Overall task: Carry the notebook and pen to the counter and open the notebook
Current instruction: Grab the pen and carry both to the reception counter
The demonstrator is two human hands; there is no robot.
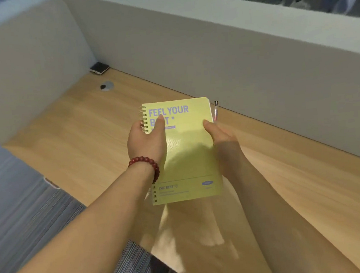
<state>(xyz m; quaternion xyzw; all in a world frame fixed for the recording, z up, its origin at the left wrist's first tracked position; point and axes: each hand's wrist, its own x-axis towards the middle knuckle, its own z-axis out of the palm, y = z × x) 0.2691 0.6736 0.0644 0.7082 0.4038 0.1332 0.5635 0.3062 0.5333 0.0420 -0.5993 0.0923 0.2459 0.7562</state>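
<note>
Head view: closed yellow notebook above the wooden counter, my left hand pinching its spiral edge, right hand clasping its right edge with the pen.

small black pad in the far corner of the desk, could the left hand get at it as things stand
Probably not straight away. The left hand grips the yellow spiral notebook at its spine. The wooden desk lies bare toward the small black pad, so only the grip hinders.
</note>
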